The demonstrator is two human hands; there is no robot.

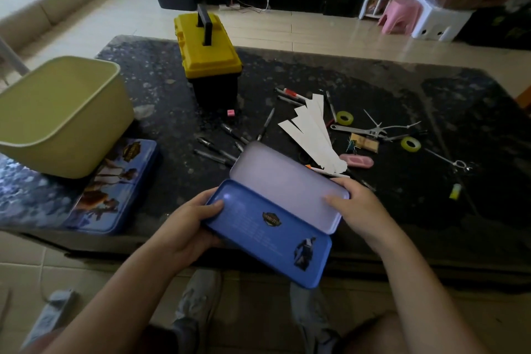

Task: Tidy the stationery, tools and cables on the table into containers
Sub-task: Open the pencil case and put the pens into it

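Observation:
I hold a blue pencil tin (267, 234) open above the near table edge. My left hand (191, 223) grips its blue half, thumb on top. My right hand (355, 204) grips the pale inner half (287, 181). Beyond the tin, several pens (221, 149) lie scattered on the dark table (402, 210). White paper strips (311, 132) fan out to the right of them. Further right lie a wrench (356, 130), two yellow tape rolls (344, 118), a pink eraser (356, 160) and scissors (457, 163).
A yellow-lidded toolbox (207, 49), closed, stands at the back centre. A green tub (60, 115) sits at the left, partly on a second blue tin (115, 190). White cable ties (396, 126) lie by the wrench. A small pink cube (230, 112) lies near the toolbox.

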